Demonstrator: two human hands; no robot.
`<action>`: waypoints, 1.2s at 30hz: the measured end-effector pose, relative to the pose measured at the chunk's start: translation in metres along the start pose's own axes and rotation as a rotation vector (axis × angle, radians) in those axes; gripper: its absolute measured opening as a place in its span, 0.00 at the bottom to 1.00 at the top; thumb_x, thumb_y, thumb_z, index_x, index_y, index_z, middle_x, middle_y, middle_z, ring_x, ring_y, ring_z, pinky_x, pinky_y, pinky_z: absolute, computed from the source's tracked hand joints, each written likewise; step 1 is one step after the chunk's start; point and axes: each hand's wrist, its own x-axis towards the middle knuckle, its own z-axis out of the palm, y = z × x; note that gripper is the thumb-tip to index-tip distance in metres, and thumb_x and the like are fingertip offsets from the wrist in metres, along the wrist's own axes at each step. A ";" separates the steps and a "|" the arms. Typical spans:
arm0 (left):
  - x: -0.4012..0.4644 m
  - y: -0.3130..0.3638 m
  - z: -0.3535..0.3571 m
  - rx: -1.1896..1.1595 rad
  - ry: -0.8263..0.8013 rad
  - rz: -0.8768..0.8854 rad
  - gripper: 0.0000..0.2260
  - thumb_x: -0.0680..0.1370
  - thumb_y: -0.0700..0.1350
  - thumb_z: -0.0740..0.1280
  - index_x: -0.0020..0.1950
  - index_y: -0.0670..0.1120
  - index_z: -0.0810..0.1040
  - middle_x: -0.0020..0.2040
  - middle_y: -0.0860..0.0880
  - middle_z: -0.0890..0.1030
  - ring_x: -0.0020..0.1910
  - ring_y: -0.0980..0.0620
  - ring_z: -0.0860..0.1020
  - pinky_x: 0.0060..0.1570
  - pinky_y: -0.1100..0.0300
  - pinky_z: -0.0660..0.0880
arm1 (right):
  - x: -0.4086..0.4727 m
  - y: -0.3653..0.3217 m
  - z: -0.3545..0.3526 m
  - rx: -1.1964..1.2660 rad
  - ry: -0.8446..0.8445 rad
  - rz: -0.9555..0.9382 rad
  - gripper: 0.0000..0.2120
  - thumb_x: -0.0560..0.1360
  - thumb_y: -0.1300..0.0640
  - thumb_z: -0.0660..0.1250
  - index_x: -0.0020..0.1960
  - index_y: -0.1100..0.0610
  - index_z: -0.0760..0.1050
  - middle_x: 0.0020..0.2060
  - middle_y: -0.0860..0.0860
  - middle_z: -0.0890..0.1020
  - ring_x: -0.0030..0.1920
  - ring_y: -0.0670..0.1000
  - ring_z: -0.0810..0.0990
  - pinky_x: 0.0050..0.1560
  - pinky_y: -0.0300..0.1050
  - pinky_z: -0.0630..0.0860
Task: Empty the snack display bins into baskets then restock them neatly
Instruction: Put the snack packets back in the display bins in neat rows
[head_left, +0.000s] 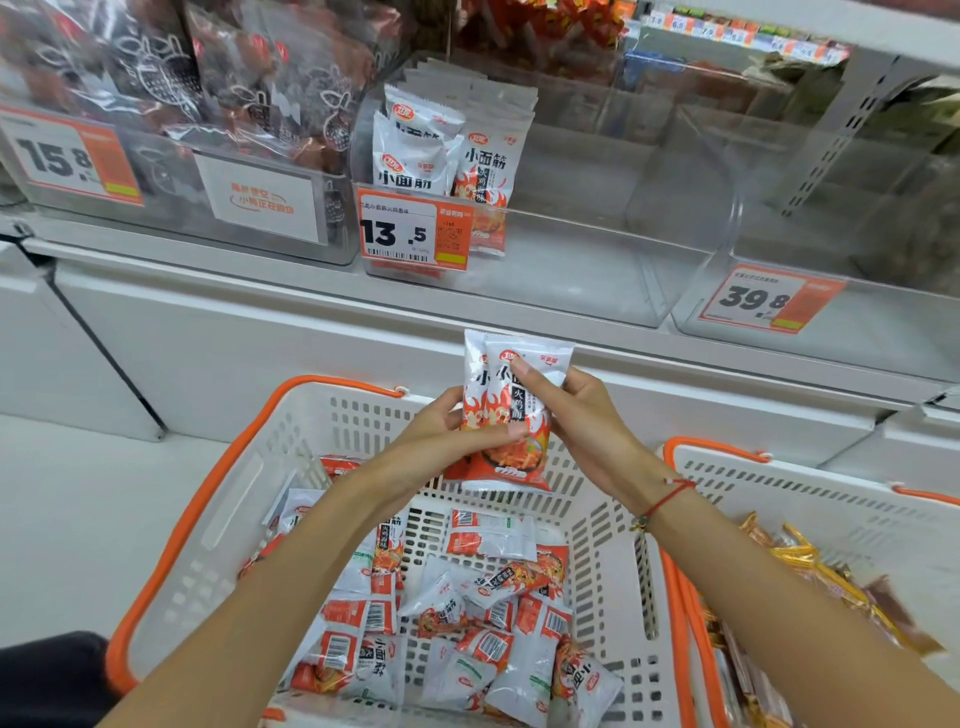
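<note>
Both hands, left hand (441, 423) and right hand (582, 415), clamp upright packets (511, 415), long axis vertical; the bin (597, 270) lies ahead and above, slightly nearer the right hand.

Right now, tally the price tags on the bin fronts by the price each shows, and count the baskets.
Tag reading 15.8: 1
Tag reading 13.5: 1
Tag reading 39.8: 1
White baskets with orange handles: 2, one under the hands, one at right
Total: 3 tags, 2 baskets
</note>
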 end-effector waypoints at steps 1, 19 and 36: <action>-0.001 0.002 0.001 0.051 0.020 0.001 0.31 0.66 0.56 0.79 0.66 0.54 0.73 0.55 0.53 0.84 0.54 0.55 0.82 0.59 0.56 0.76 | -0.001 0.003 0.003 -0.030 0.000 -0.022 0.16 0.73 0.48 0.72 0.55 0.57 0.81 0.49 0.55 0.86 0.51 0.56 0.84 0.49 0.49 0.82; 0.015 0.104 -0.012 0.244 0.256 0.449 0.28 0.62 0.67 0.67 0.63 0.65 0.74 0.73 0.63 0.63 0.72 0.63 0.61 0.71 0.59 0.60 | 0.011 -0.092 0.001 -0.365 -0.177 -0.459 0.18 0.73 0.55 0.73 0.60 0.48 0.72 0.55 0.46 0.82 0.56 0.44 0.80 0.57 0.38 0.76; 0.074 0.151 -0.116 1.543 0.697 0.827 0.51 0.69 0.77 0.53 0.80 0.45 0.49 0.80 0.49 0.50 0.79 0.52 0.49 0.77 0.54 0.47 | 0.151 -0.173 -0.021 -0.651 -0.180 -0.274 0.17 0.74 0.57 0.73 0.61 0.56 0.76 0.55 0.48 0.83 0.54 0.46 0.82 0.63 0.46 0.75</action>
